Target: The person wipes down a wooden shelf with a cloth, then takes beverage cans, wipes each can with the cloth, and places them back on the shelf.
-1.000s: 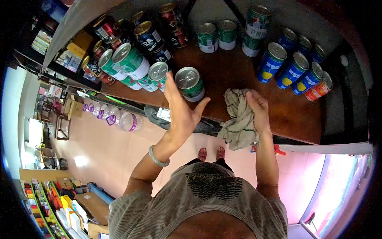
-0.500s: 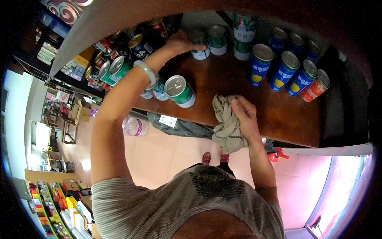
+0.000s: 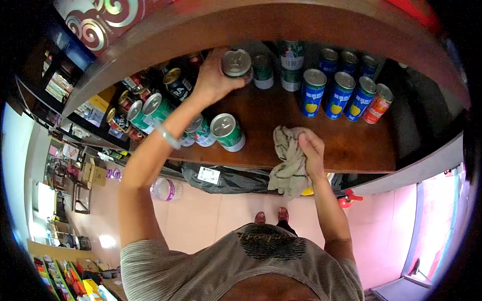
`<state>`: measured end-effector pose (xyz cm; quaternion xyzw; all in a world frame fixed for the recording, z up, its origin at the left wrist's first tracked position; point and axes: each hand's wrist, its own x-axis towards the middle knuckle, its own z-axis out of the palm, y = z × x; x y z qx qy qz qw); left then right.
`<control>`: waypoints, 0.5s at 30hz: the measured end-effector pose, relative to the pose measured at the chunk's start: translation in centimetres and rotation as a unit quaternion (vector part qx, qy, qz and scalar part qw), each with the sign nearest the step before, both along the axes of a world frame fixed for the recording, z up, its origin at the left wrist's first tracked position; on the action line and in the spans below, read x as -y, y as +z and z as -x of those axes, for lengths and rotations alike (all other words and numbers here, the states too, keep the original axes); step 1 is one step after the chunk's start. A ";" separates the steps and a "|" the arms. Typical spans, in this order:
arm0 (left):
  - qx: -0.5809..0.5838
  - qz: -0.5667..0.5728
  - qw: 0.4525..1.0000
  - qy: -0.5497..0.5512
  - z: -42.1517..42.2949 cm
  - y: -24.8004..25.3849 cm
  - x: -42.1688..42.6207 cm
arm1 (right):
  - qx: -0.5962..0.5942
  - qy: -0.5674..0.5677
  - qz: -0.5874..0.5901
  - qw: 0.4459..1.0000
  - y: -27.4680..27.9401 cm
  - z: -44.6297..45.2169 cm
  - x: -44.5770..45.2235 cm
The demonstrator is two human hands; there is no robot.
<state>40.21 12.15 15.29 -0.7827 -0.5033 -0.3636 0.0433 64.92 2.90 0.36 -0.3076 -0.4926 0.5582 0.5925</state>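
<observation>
My left hand [image 3: 215, 75] is wrapped round a green can [image 3: 236, 63] with a silver top, near the back of the brown wooden shelf [image 3: 266, 135]. Just right of it stands another green and white can [image 3: 262, 72]. A crumpled beige cloth [image 3: 289, 163] hangs over the shelf's front edge, gripped by my right hand [image 3: 312, 150]. Closer to the front edge is a green can [image 3: 228, 132], below my left forearm. Blue cans with a yellow fruit picture [image 3: 314, 94] and one orange can [image 3: 378, 104] stand upright on the right side.
Dark cans [image 3: 176, 85] and more green cans [image 3: 156, 107] crowd the shelf's left side. A curved wooden ledge [image 3: 251, 22] overhangs the shelf. Under the front edge lie a black plastic bag [image 3: 236, 180] and a clear plastic bottle [image 3: 165, 189]. A red fire extinguisher [image 3: 347, 199] is at the right.
My left hand has lifted the green can off the back of the shelf and nearer to me. The cloth stays in my right hand near the front edge. The view has shifted.
</observation>
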 end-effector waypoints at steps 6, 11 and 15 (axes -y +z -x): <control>0.076 -0.038 0.986 -0.143 -3.1 1.6 9.6 | 0.122 -0.178 -0.178 0.960 7.7 -1.3 4.5; 0.101 -0.037 0.966 -0.234 -5.4 -1.3 11.7 | 0.199 -0.220 -0.417 0.859 14.9 -2.5 8.3; 0.101 -0.012 0.948 -0.303 -7.1 -3.8 11.3 | 0.418 -0.182 -0.466 0.758 16.2 -0.1 8.7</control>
